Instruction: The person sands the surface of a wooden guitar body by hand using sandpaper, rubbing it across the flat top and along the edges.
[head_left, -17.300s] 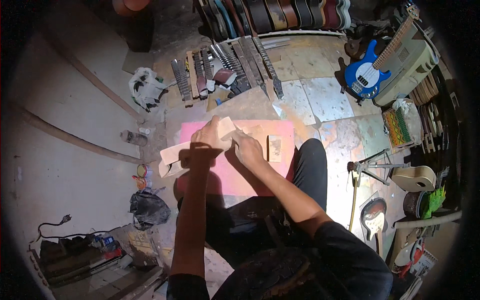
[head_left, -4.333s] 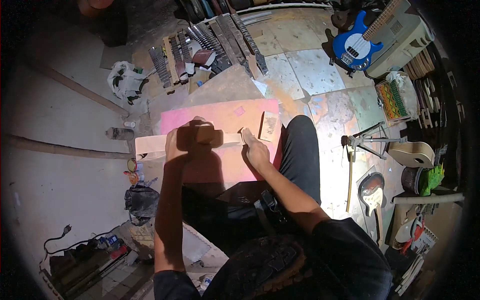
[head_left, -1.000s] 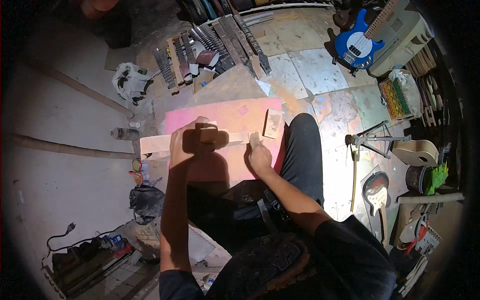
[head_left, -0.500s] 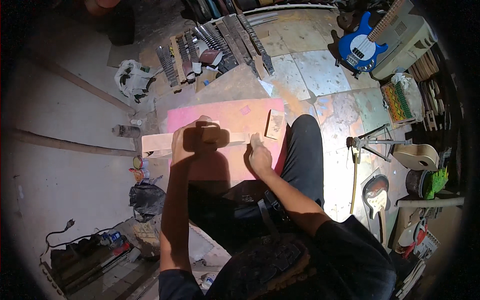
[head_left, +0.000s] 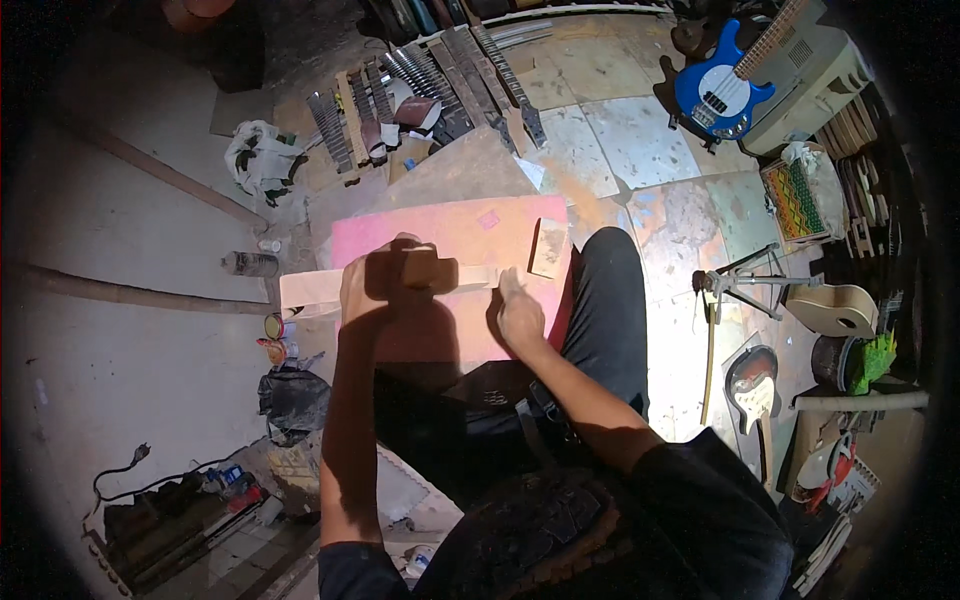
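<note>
Guitar workshop, dusty pink board as surface. Left grip wrapped round long wooden bar; right grip on bar's end, clasp unclear. Wooden block just beyond right grip.

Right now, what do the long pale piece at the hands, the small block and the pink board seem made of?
Long piece: probably wood, bare and matt; even pale tan, no shine. Small block: likely wood, unvarnished, with dark smudges. Pink board: material unclear, perhaps foam or painted wood; flat, matt, with orange patches.
</note>
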